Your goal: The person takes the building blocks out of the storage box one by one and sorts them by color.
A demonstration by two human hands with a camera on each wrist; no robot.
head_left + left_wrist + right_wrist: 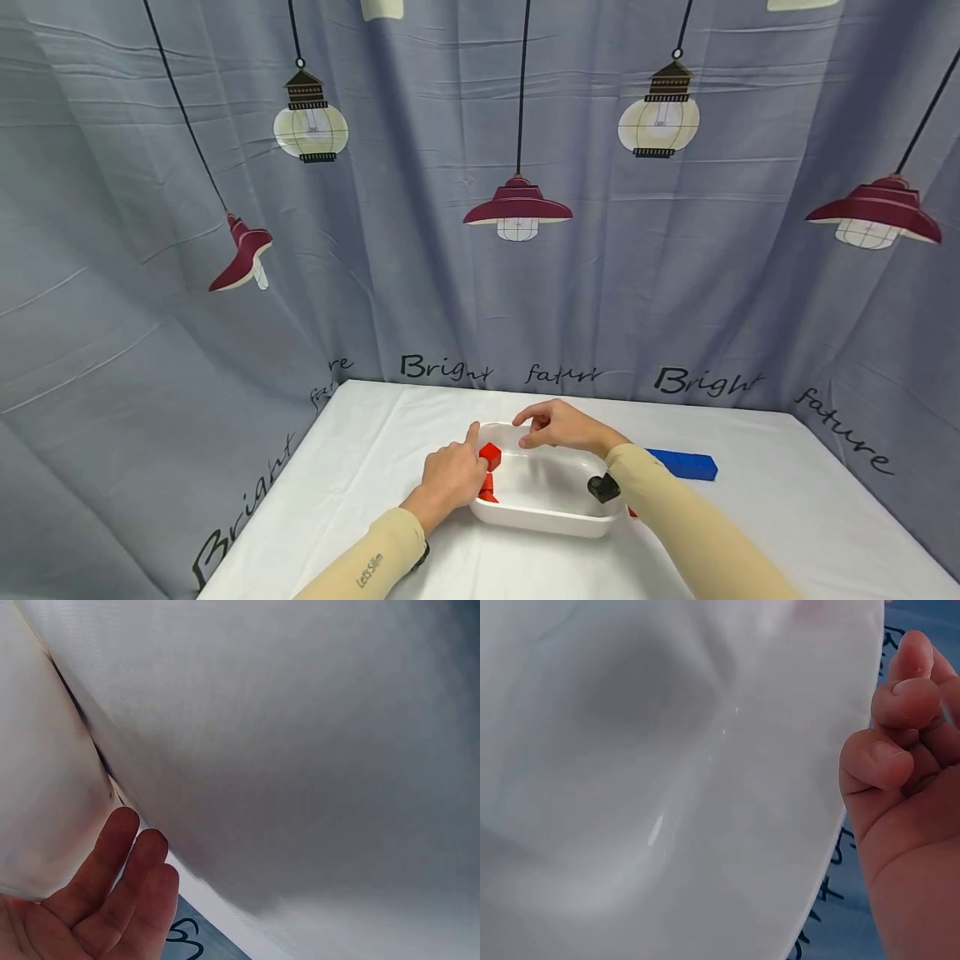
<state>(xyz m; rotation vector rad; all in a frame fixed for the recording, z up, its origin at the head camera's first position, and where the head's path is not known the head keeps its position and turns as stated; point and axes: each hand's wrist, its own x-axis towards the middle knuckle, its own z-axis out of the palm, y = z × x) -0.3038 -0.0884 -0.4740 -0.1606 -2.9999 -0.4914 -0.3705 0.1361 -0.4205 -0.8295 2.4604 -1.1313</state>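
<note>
A white rectangular dish [543, 523] stands on the table. My left hand [453, 475] holds its left side, thumb by the rim and fingers along the outer wall. In the left wrist view, three fingers [154, 892] lie close together against the dish. My right hand [558, 425] is over the far rim with fingers loosely bent and nothing held. The right wrist view shows its curled fingertips [891, 754] beside the dish edge. Red blocks [490, 455] lie inside at the left end, partly covered by my left hand.
A long blue block [686, 464] lies right of the dish, partly behind my right forearm. A small red piece [633, 512] peeks out beside that sleeve. The white-covered table [390, 417] ends at a grey-blue curtain [420, 275] printed with lamps.
</note>
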